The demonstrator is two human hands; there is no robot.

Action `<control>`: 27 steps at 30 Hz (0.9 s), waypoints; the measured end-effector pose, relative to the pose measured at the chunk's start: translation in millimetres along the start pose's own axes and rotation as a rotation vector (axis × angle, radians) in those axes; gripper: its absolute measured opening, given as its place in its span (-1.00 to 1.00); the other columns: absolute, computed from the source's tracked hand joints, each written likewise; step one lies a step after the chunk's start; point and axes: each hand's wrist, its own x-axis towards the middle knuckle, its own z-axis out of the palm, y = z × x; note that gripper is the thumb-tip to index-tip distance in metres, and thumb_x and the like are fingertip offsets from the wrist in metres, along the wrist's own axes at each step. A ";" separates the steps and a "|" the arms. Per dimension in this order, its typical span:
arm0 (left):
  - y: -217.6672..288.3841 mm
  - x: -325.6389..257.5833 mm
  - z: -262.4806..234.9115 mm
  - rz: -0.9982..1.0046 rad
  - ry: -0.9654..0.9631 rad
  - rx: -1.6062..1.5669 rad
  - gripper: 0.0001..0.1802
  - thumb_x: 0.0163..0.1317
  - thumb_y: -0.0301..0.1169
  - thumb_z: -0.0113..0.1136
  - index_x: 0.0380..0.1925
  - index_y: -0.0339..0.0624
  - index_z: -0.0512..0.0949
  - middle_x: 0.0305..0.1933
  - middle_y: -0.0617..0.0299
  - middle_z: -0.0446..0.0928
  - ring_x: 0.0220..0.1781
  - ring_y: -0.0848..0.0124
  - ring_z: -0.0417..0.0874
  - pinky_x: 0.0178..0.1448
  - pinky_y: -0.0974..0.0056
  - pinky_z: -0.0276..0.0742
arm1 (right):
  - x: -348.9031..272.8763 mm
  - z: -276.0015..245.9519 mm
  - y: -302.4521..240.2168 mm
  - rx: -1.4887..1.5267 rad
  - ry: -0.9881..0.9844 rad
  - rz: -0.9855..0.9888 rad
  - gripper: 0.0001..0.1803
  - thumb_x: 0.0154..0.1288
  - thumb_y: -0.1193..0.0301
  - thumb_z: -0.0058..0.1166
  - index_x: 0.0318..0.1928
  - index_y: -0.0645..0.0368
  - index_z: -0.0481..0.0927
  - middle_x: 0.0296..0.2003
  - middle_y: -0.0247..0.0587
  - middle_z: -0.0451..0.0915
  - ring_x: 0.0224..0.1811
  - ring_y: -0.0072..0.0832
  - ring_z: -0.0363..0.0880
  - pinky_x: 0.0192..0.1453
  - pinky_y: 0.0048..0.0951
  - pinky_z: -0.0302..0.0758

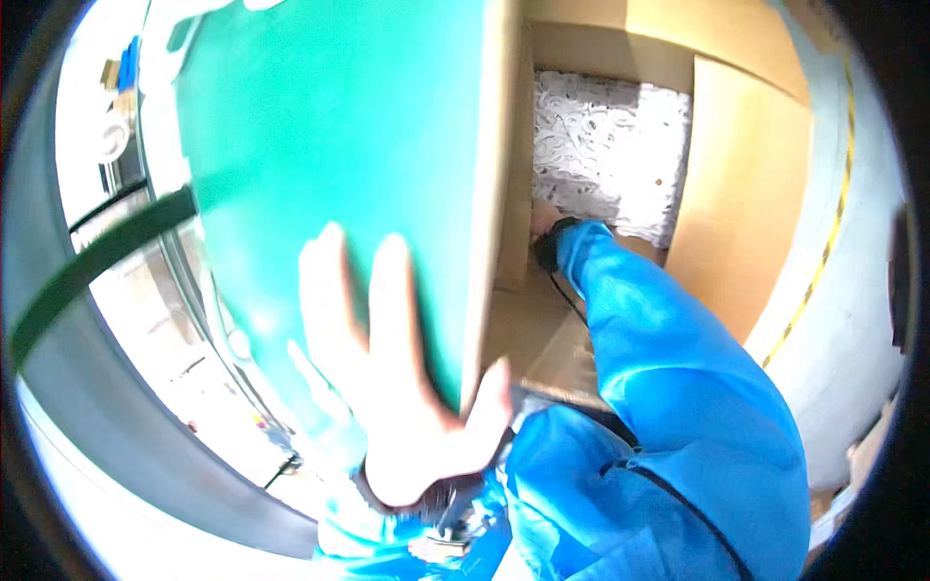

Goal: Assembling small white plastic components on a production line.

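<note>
My left hand (pixel 402 387) lies over the green table top (pixel 320 126) near its right edge, fingers stretched and spread, with nothing in it. Its thumb is by the pale table edge. My right arm reaches down into an open cardboard box (pixel 746 194) beside the table. Only part of my right hand (pixel 545 217) shows, at the near left corner of a mass of small white parts (pixel 615 145) in the box. The fingers are hidden toward the box's left wall, so what they hold cannot be seen. A black band with a thin cord circles the right wrist.
Raised box flaps surround the opening at the right and back. Yellow-and-black floor tape (pixel 823 252) runs along the right. A dark green strap-like bar (pixel 107 257) meets the table's left side, beyond which several blurred items stand in bright light.
</note>
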 end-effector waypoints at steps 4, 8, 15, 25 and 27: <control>-7.9 -0.4 11.3 -0.008 0.203 -0.070 -0.06 -0.15 -0.22 0.30 0.36 -0.10 0.27 0.44 -0.20 0.09 0.46 -0.16 0.10 0.47 -0.13 -0.02 | -119.6 -99.3 -130.3 0.180 -0.081 0.115 -0.53 -0.10 0.23 0.38 -0.23 0.33 0.68 -0.35 -0.10 0.70 -0.27 -0.34 0.66 -0.15 -0.35 0.57; -5.6 4.1 25.8 0.070 0.386 -0.201 -0.18 -0.11 -0.20 0.28 0.28 -0.01 0.36 0.39 -0.12 0.19 0.46 -0.08 0.13 0.44 -0.21 -0.02 | -205.5 -162.8 -168.4 0.397 0.058 0.155 -0.65 0.01 0.43 0.33 -0.14 0.22 0.61 -0.25 -0.19 0.65 -0.23 -0.31 0.65 -0.33 -0.23 0.69; -40.1 -73.3 6.3 0.338 0.619 -0.395 -0.42 0.03 -0.33 0.24 0.15 0.12 0.45 0.35 0.04 0.23 0.46 -0.02 0.10 0.41 -0.28 -0.08 | -321.5 -217.6 -255.5 0.408 -0.006 -0.265 -0.62 0.13 0.54 0.16 0.00 0.32 0.50 -0.15 -0.19 0.63 -0.18 -0.37 0.66 -0.12 -0.31 0.65; -293.2 -403.9 31.6 -0.667 0.902 -0.180 -0.37 -0.03 -0.28 0.35 0.13 -0.09 0.47 0.16 0.06 0.42 0.26 0.01 0.37 0.32 -0.05 0.25 | -437.8 -333.1 -373.8 0.306 0.172 -0.683 -0.37 0.18 0.48 0.16 0.28 0.29 0.31 0.15 -0.10 0.48 0.14 -0.29 0.54 0.29 -0.28 0.43; -342.1 -444.4 55.7 -0.933 0.780 0.075 -0.22 -0.04 -0.20 0.37 0.26 0.06 0.35 0.24 0.05 0.35 0.28 0.01 0.34 0.30 -0.09 0.25 | -429.7 -265.5 -445.3 0.222 0.081 -0.701 -0.38 0.18 0.50 0.14 0.27 0.28 0.31 0.13 -0.10 0.49 0.13 -0.31 0.54 0.27 -0.30 0.44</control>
